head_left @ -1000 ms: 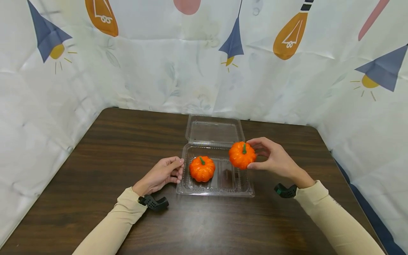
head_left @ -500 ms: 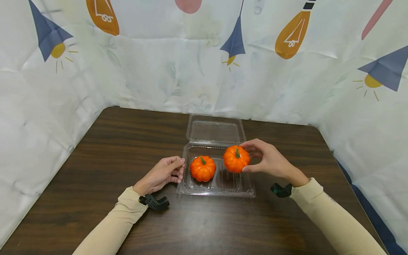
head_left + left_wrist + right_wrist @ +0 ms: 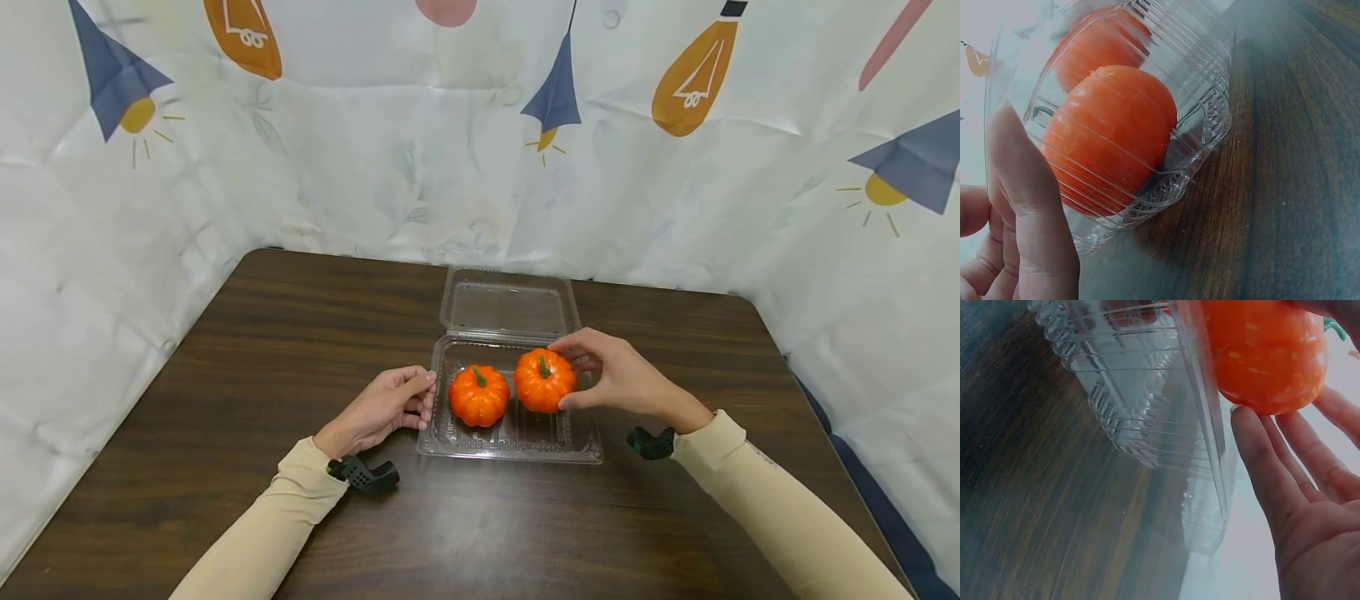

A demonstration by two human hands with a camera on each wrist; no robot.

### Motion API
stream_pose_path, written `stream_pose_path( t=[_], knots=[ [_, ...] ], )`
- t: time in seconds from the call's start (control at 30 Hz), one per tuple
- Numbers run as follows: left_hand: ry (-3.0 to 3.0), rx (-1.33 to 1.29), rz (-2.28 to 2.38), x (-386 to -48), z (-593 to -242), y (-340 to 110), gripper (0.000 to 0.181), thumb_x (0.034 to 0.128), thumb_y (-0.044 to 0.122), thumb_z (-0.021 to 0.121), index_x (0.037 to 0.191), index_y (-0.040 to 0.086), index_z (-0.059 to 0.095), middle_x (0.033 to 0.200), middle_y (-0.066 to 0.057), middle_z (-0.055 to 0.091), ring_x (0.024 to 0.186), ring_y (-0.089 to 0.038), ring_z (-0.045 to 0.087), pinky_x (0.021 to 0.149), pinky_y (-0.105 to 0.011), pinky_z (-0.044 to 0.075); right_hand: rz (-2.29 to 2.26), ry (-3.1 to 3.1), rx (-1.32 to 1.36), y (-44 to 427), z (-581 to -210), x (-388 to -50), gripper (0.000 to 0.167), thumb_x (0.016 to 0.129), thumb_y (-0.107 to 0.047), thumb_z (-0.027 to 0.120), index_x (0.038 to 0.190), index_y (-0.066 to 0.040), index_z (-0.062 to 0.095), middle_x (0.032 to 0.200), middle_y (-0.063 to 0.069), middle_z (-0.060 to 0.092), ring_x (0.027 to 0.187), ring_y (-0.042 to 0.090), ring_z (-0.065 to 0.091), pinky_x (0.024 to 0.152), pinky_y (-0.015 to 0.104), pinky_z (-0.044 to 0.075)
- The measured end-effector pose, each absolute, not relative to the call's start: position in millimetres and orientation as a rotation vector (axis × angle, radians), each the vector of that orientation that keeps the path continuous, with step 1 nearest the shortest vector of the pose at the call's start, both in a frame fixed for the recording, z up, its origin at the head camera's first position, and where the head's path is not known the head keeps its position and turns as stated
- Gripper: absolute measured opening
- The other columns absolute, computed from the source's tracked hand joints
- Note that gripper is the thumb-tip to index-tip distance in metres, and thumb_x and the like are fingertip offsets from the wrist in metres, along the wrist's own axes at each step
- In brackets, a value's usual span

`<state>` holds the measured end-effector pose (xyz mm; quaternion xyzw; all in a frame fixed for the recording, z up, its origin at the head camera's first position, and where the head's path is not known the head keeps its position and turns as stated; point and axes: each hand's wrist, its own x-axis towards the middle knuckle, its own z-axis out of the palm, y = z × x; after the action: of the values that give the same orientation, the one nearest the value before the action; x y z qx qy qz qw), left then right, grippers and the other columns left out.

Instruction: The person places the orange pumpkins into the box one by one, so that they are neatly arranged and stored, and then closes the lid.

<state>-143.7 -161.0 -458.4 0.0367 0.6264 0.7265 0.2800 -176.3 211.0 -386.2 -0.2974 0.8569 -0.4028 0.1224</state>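
Note:
A clear plastic container [image 3: 510, 454] stands on the table with its lid [image 3: 512, 304] folded back behind it. One orange pumpkin [image 3: 478, 397] with a green stem sits in its left part. The left hand [image 3: 384, 408] pinches the container's left rim between thumb and fingers; in the left wrist view the pumpkin [image 3: 1116, 134] shows through the wall beside that hand [image 3: 1029, 206]. A second pumpkin [image 3: 544, 381] is held by the right hand [image 3: 622, 375] over the container's right part. In the right wrist view this pumpkin [image 3: 1266, 356] is at rim height, the fingers [image 3: 1266, 462] against it.
The dark wooden table [image 3: 315, 317] extends around the container on all sides. Behind it hangs a white curtain [image 3: 337, 167] printed with lamps and bulbs. Dark bands with small devices [image 3: 363, 475] are on both wrists.
The right hand has moved left and slightly toward the near side with its pumpkin, now close beside the other one. The left hand has kept its hold on the rim.

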Motion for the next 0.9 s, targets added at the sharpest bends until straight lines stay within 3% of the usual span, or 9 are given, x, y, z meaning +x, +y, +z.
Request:
stream_pose_path(
  t=[0.9],
  knots=[
    [1.677,0.089,1.945,-143.9,-457.6,-160.0,0.023,0.1094,0.03,0.053,0.096,0.011,0.056,0.084,0.002,0.058,0.067,-0.011,0.06,0.064,-0.022,0.058,-1.028,2.413,-0.939,202.5,-387.0,-186.7,0.067,0.076,-0.028,0.094,0.134,-0.018,0.061,0.133,0.002,0.065,0.115,0.019,0.066,0.097,0.037,0.06]
  ],
)
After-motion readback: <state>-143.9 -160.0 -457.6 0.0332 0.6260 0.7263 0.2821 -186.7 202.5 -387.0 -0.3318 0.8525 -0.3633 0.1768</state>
